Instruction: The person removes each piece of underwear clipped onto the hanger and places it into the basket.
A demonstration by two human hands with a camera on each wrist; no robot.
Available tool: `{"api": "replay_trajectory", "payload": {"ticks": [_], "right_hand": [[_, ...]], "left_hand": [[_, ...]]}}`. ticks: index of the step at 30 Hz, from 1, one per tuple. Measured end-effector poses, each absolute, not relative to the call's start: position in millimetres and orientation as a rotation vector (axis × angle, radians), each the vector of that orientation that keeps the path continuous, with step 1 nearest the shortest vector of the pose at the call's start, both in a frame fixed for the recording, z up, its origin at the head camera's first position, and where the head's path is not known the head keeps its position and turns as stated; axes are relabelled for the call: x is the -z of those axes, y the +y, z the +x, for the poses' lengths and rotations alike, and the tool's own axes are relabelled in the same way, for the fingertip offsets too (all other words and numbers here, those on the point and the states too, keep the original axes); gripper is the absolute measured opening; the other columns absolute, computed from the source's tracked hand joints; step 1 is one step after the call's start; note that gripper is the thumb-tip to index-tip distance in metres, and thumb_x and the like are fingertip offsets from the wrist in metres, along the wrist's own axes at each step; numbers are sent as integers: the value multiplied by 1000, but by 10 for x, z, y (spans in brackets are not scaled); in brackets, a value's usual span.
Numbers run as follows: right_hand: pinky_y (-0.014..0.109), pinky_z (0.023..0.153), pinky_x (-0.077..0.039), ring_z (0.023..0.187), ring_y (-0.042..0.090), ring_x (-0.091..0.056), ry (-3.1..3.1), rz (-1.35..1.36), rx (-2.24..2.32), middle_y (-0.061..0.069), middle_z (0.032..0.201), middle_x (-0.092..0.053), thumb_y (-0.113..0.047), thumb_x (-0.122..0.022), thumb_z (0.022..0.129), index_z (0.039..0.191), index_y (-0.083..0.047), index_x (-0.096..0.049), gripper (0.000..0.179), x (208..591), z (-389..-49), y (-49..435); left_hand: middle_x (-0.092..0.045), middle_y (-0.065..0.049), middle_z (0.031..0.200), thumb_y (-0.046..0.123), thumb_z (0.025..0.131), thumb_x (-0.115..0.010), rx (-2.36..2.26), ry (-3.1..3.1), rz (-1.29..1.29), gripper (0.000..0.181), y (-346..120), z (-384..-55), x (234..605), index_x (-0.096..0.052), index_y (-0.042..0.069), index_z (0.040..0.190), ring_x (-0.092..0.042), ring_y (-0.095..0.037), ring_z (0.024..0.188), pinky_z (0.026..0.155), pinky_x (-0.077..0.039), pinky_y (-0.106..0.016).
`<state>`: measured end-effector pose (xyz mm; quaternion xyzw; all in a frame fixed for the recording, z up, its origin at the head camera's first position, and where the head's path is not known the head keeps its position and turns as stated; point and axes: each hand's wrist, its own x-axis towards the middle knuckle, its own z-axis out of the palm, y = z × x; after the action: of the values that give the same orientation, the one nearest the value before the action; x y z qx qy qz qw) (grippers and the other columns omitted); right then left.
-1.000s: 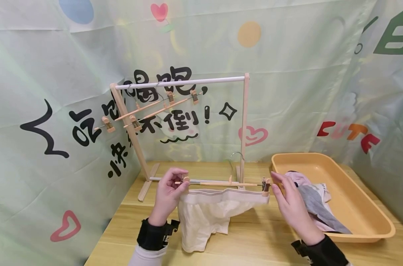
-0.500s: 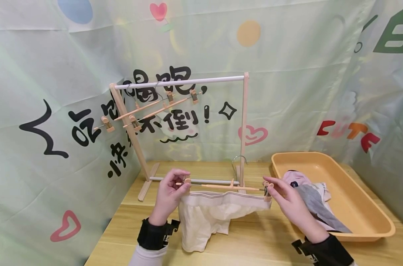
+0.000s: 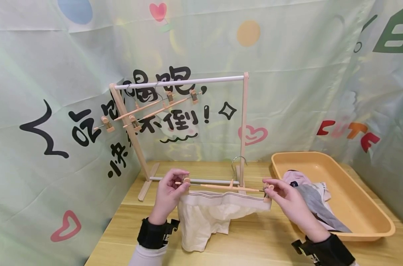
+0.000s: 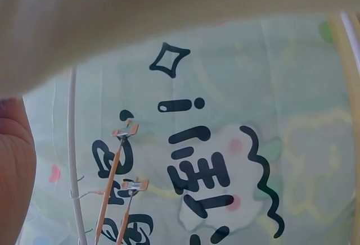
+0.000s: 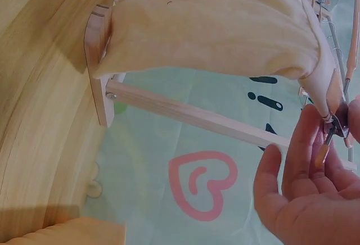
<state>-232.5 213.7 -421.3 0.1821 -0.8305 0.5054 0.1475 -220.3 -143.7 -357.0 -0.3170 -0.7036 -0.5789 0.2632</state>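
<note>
A cream pair of underpants [image 3: 205,218] hangs by its waistband from a small clip hanger [image 3: 231,187], low over the table's near half. My left hand [image 3: 168,192] pinches the hanger's left clip [image 3: 187,180] at the waistband's left corner. At the other end, my right hand [image 3: 289,199] pinches the right clip [image 3: 267,192] between thumb and fingers. The right wrist view shows that clip [image 5: 339,118] biting the waistband corner, with the cloth [image 5: 214,26] drooping beside it. Blurred pale cloth [image 4: 140,20] covers the top of the left wrist view. The hanger's metal hook [image 3: 239,160] points up.
Behind the hands stands a wooden rack [image 3: 244,129] with a white top rail [image 3: 181,81]. Two bare clip hangers [image 3: 165,109] hang at its left. A yellow tray [image 3: 364,207] on the right holds crumpled pink and grey clothes [image 3: 316,201]. A printed curtain encloses the table.
My right hand has come in from just right of the right clip and now pinches it. The hanger's right end has dipped slightly and its hook has tipped upright. My left hand keeps its hold.
</note>
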Motion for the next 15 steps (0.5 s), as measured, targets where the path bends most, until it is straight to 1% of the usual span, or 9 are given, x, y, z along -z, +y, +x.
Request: {"api": "replay_trajectory", "payload": {"ticks": [2, 4, 8, 10, 15], "right_hand": [[23, 60, -49, 75, 11, -57, -2387, 523, -1448, 9, 92, -62, -18, -58, 94, 122, -2, -59, 33, 4214, -2330, 2135], [23, 60, -49, 76, 10, -57, -2385, 526, -1444, 8, 93, -63, -17, -59, 94, 120, 0, -59, 32, 4217, -2333, 2131], [22, 60, -49, 77, 9, -58, -2391, 523, -1440, 7, 93, -64, -17, -60, 93, 118, 1, -60, 31, 4212, -2331, 2125], [22, 59, -49, 76, 9, -58, -2396, 519, -1436, 7, 93, -64, -17, -60, 93, 117, 1, -60, 30, 4210, -2331, 2125], [24, 57, -49, 74, 10, -58, -2405, 505, -1407, 5, 89, -64, -18, -61, 92, 115, -1, -60, 28, 4207, -2330, 2128]], "left_hand": [[-60, -2, 85, -12, 82, -63, 1563, -1905, -857, 22, -1446, -2206, 3570, -57, -11, 103, -55, -5, 73, 51, -44, -16], [-60, -3, 84, -11, 82, -63, 1558, -1908, -858, 22, -1457, -2215, 3573, -57, -11, 103, -54, -5, 73, 51, -43, -16], [-58, 7, 86, -16, 80, -62, 1561, -1909, -855, 24, -1483, -2256, 3604, -57, -12, 103, -55, -5, 73, 51, -43, -17], [-58, 7, 86, -16, 80, -61, 1569, -1916, -850, 25, -1511, -2307, 3654, -57, -12, 104, -55, -6, 73, 50, -43, -16], [-61, -4, 85, -10, 82, -64, 1577, -1967, -839, 26, -1588, -2428, 3778, -59, -8, 108, -57, -9, 75, 52, -45, -17]]}}
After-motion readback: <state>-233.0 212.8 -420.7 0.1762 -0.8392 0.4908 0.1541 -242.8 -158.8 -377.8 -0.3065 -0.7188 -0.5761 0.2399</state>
